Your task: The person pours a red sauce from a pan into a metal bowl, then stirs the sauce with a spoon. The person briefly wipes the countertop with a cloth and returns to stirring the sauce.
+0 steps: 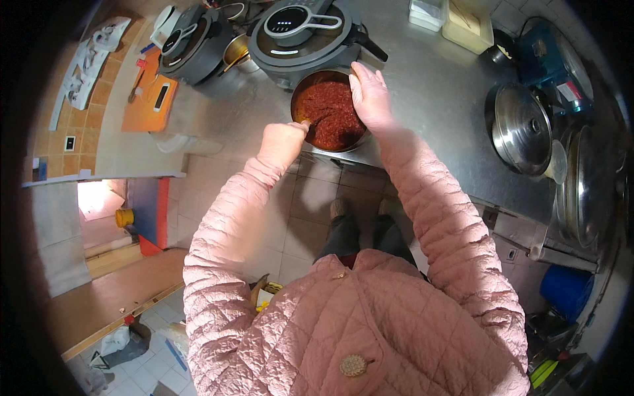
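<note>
A round metal pot (301,79) sits at the front edge of the steel counter, with thick dark red paste (333,111) in it. My left hand (282,143) is closed on the handle of a utensil that dips into the paste; its shape below the surface is hidden. Flat along the pot's right side, my right hand (369,94) steadies the rim with its fingers together. Both hands seem to wear thin, pale gloves. Just behind the pot stands a large grey electric cooker (302,54) with a lit display.
A smaller grey cooker (193,49) and a metal pot with a utensil (237,52) stand at the back left. An orange cutting board (148,106) lies further left. Metal lids (525,128) are at the right, plastic containers (468,24) at the back right.
</note>
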{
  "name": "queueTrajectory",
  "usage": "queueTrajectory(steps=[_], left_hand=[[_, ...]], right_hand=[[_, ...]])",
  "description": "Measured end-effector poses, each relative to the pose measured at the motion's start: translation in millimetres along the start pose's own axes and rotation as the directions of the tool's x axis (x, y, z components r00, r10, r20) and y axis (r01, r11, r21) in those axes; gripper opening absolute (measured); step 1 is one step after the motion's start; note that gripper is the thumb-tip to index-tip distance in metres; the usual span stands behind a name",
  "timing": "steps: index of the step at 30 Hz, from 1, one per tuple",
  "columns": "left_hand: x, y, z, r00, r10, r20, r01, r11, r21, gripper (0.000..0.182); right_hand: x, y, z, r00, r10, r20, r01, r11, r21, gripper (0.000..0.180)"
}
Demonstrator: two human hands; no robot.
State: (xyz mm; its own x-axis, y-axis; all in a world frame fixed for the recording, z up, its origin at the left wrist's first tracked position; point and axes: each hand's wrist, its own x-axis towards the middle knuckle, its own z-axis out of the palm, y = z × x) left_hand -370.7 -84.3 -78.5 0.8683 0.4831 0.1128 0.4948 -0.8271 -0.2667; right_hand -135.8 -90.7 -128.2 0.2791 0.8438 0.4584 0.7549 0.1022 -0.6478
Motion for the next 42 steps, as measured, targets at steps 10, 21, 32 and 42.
queueTrajectory(steps=[10, 21, 32, 42], left_hand=[[-38.1, -7.9, -59.5, 0.964, -0.237, 0.122, 0.230, 0.970, 0.075, 0.016], [-17.9, 23.1, 3.3, 0.909, -0.407, 0.089, 0.399, 0.786, -0.472, 0.021], [-16.9, 41.9, -6.6, 0.994, -0.105, -0.001, 0.101, 0.961, -0.258, 0.001], [-49.0, 11.9, -3.7, 0.917, -0.396, 0.059, 0.400, 0.900, -0.173, 0.006]], right_hand=[[-1.2, -3.2, -0.5, 0.998, -0.017, -0.053, 0.018, 1.000, 0.013, 0.036], [-2.3, -2.2, -1.2, 0.997, -0.052, -0.058, 0.052, 0.999, -0.010, 0.035], [-4.0, -6.4, -5.6, 1.000, -0.014, -0.022, 0.013, 1.000, -0.010, 0.034], [-0.8, -1.8, -4.4, 1.000, -0.029, -0.008, 0.028, 0.999, -0.030, 0.034]])
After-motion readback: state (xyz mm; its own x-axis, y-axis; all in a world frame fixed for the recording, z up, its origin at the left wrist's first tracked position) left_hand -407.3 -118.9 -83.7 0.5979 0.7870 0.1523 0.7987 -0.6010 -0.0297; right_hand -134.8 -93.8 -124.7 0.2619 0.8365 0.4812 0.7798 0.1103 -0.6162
